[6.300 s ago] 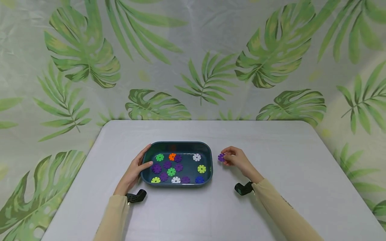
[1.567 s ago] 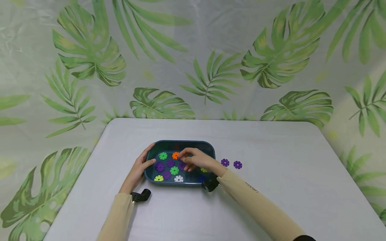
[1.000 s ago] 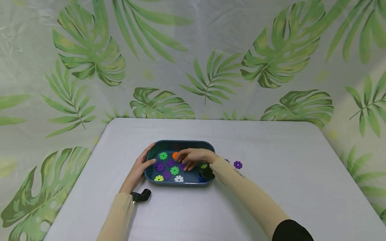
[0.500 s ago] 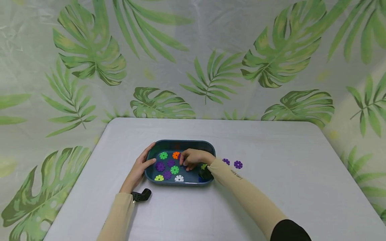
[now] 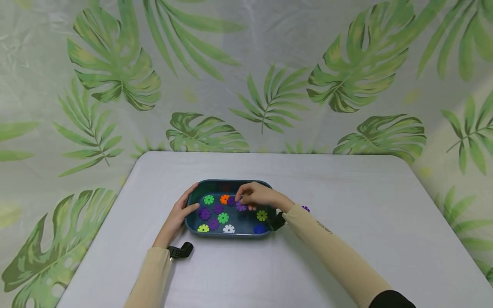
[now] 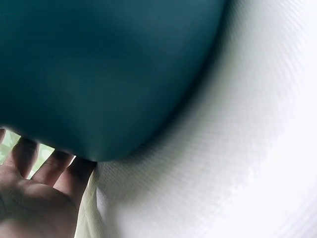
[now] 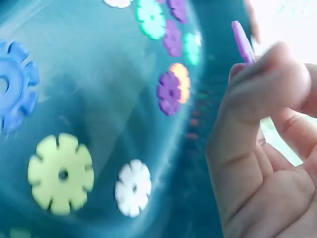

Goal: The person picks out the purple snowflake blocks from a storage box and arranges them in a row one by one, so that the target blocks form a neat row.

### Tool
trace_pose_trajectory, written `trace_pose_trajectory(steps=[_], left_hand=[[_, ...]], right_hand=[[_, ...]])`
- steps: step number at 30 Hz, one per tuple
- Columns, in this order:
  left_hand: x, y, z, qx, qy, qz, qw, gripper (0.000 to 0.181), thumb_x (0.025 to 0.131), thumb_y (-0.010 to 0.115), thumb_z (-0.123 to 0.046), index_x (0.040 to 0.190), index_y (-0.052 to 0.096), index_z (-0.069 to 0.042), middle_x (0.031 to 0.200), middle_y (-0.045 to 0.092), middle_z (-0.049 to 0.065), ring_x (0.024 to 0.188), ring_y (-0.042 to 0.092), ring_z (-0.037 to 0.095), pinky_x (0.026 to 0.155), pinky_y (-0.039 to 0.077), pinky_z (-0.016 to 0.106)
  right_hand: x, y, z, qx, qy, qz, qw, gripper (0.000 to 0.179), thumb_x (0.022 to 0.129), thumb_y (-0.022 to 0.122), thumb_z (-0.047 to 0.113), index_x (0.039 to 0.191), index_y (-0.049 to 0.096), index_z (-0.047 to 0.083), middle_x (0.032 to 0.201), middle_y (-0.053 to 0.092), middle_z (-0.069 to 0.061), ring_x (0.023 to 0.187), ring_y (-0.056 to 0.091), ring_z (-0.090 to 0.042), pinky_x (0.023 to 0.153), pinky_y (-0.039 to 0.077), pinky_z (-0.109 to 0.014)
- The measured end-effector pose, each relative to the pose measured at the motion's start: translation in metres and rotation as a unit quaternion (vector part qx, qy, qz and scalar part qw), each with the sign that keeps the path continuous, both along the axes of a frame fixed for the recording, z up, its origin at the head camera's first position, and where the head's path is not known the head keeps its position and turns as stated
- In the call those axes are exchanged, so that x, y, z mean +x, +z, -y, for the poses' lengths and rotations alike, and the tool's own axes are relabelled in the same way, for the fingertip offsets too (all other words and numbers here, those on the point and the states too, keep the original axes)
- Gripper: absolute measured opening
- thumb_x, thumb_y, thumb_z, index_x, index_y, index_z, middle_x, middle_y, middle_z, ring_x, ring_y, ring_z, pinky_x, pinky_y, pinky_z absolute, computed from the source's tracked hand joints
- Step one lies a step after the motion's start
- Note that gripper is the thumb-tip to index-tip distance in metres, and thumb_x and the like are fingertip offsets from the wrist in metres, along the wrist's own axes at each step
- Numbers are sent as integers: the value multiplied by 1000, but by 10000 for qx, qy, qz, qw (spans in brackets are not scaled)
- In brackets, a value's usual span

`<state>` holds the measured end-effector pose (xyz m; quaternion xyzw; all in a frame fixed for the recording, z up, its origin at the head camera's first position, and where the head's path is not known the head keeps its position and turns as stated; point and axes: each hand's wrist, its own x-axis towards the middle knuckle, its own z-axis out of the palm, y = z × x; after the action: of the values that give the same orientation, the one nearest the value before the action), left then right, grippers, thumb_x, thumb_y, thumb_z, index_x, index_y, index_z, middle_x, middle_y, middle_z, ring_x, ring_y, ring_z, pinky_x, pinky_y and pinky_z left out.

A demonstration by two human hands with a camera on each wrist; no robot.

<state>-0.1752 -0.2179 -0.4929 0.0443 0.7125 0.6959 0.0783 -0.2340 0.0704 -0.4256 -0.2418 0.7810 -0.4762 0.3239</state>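
My left hand (image 5: 175,218) grips the left end of the dark teal tray (image 5: 215,235), its thumb over the rim; in the left wrist view its fingers (image 6: 49,171) lie against the outer wall. Over the tray's right half, my right hand (image 5: 263,195) pinches a purple notched plastic disc (image 5: 241,206) between thumb and fingertips. The right wrist view shows that disc edge-on, raised above the tray floor. Lying in the tray are several more purple discs (image 5: 204,213), along with green (image 5: 223,217), orange (image 5: 224,199), yellow (image 5: 262,215), white (image 5: 229,228) and blue (image 5: 259,229) ones.
Right of the tray a purple disc (image 5: 306,208) lies on the white table (image 5: 346,184), partly covered by the right sleeve (image 5: 327,239). A leaf-patterned cloth (image 5: 265,77) hangs behind the table's back edge.
Earlier my right hand held a purple disc right of the tray; two such discs then lay there. It reached into the tray and has now lifted another purple disc. The left hand keeps its hold.
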Motion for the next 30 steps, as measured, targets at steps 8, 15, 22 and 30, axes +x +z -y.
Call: trace_pose_trajectory(steps=[8,15,22,30], left_hand=[[1,-2,1,37,28,-34,10000,62,97,53,-7,152,28,-24,158,16,0,143,12,22,113,12,46],[2,-1,0,-17,58,-49,10000,63,97,53,-7,152,28,-24,158,16,1,143,12,22,113,12,46],[1,0,0,-41,65,-49,10000,62,97,53,-7,152,28,-23,158,16,1,144,10,22,114,11,46],[1,-1,-1,-57,45,-14,10000,62,97,52,-7,152,28,-23,158,15,2,144,10,24,113,12,47]], right_hand=[[1,9,-56,-644,-507,158,9965,17,96,52,7,110,56,-4,80,57,-16,61,56,-18,58,51,-30],[6,-1,-120,-580,-1315,60,9896,20,98,51,9,112,53,-4,83,58,-13,67,56,-19,66,53,-38],[18,-29,-180,-420,-1871,220,9812,23,98,48,7,114,49,-10,84,57,-11,68,56,-16,66,52,-32],[29,-47,-211,-136,-1966,207,9802,23,98,47,5,111,49,-14,88,57,-15,67,60,-18,63,55,-31]])
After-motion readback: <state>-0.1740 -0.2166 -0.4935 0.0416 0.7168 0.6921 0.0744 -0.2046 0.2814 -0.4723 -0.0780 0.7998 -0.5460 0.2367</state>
